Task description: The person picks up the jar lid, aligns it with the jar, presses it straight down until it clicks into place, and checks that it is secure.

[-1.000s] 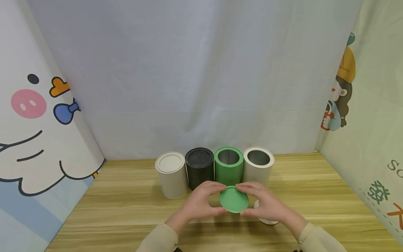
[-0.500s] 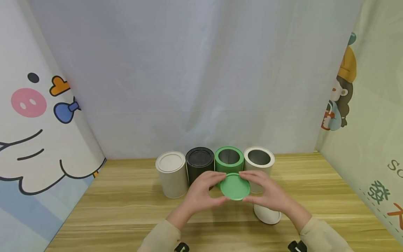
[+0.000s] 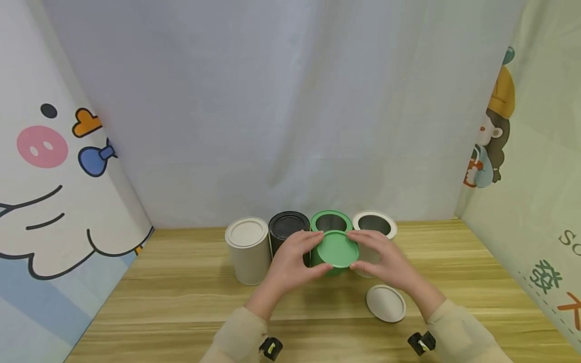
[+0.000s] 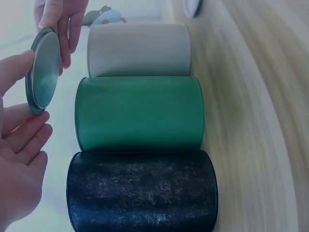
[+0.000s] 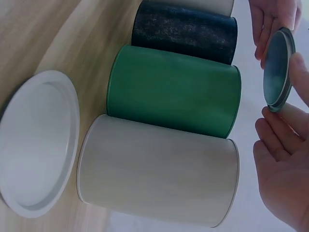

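Grip: left hand (image 3: pixel 290 264) and right hand (image 3: pixel 388 259) pinch green lid (image 3: pixel 338 249) by its edge. Lid now higher and nearer green can (image 4: pixel 140 113) than a second ago, still apart; can stays uncovered. White lid (image 3: pixel 386 303) on surface (image 3: pixel 181 292).

I have the left hand (image 3: pixel 290 264) and right hand (image 3: pixel 388 259) pinching a green lid (image 3: pixel 338 249) from nine and three o'clock. Around it, my feed shows an open green can (image 3: pixel 332 213) at twelve, open white can (image 3: pixel 392 231) at two, black can (image 3: pixel 289 227) at ten, white lid (image 3: pixel 386 303) towards four-thirty.
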A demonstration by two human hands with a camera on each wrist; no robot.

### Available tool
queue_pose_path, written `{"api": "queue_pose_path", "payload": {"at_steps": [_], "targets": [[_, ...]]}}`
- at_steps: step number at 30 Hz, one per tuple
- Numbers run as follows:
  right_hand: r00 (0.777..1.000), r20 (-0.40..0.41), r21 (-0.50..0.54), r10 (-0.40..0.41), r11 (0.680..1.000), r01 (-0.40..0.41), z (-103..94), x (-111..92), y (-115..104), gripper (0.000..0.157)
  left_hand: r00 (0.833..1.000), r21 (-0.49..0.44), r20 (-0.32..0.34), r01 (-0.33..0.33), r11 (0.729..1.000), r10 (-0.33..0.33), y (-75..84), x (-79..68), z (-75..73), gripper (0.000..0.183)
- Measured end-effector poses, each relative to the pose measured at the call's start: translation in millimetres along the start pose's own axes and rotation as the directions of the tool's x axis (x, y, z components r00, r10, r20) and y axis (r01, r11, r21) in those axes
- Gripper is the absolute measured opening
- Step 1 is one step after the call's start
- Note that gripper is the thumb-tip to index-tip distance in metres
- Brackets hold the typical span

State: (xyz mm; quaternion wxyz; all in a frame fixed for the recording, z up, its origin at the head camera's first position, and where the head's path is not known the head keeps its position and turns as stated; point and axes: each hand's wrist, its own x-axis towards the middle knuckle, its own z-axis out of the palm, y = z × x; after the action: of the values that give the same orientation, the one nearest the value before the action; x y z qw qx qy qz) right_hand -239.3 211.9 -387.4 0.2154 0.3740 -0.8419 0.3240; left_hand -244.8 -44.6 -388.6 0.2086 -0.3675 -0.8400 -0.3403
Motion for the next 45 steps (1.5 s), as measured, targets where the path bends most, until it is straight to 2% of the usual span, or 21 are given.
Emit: {"api": "queue_pose_path", "payload": {"at_steps": [6,15,19,24,32,45], "targets": [[0.999,-0.003,0.001,0.044,0.999,-0.044,-2.1,8,6,0.060,0.999,0.036,-0.002,0.044,0.998,-0.044,-0.1,10.1,1.0,0.063],[0.999,-0.010,0.005,0.044,0.999,-0.044,-6.0,25,16,0.055,0.996,0.081,0.014,0.082,0.993,-0.084,-2.6,28.2,-4.3,0.063],[0.998,0.009,-0.004,0.060,0.998,-0.060,-8.4,33,19,0.053,0.995,0.100,0.027,0.089,0.991,-0.092,-6.1,34.6,-5.9,0.061],[0.992,0.053,-0.025,0.113,0.993,-0.112,-11.1,40,24,0.051,0.989,0.117,0.058,0.126,0.985,-0.133,-9.8,40.1,-6.4,0.058],[0.977,0.134,-0.011,0.168,0.986,-0.168,-13.6,50,29,0.051,0.985,0.142,0.052,0.153,0.978,-0.162,-17.0,47.6,-4.7,0.057],[0.971,0.179,-0.032,0.159,0.987,-0.156,-9.6,56,42,0.049,0.975,0.251,0.119,0.155,0.956,-0.190,-27.5,53.6,-0.4,0.056]]}}
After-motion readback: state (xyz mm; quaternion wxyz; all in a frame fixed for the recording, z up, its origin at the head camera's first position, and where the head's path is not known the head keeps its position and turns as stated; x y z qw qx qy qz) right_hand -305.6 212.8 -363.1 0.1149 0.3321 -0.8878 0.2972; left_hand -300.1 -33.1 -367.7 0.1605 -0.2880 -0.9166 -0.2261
